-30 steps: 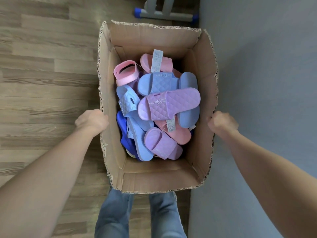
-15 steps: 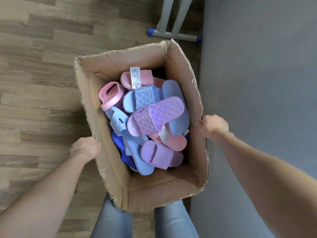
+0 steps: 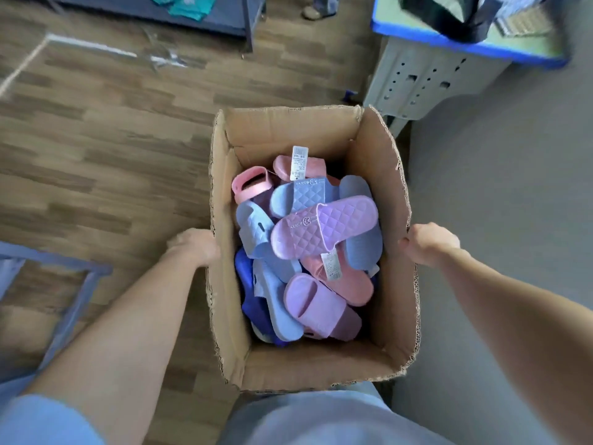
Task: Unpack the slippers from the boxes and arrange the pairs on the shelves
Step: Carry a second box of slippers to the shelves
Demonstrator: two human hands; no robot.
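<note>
In the head view the open cardboard box (image 3: 314, 364) hangs between the forearms above the wood floor (image 3: 112, 139). The left hand (image 3: 192, 248) clasps the top of its left wall and the right hand (image 3: 430, 244) the right wall, both fists apparently closed on the cardboard, though blur hides the fingers. Inside, slippers lie heaped loose from far wall to near wall, a lilac quilted slipper (image 3: 324, 229) topmost at the middle; they look like light, springy foam, easily pinched by strap or sole edge, while the box's walls will probably flex under a rim hold.
</note>
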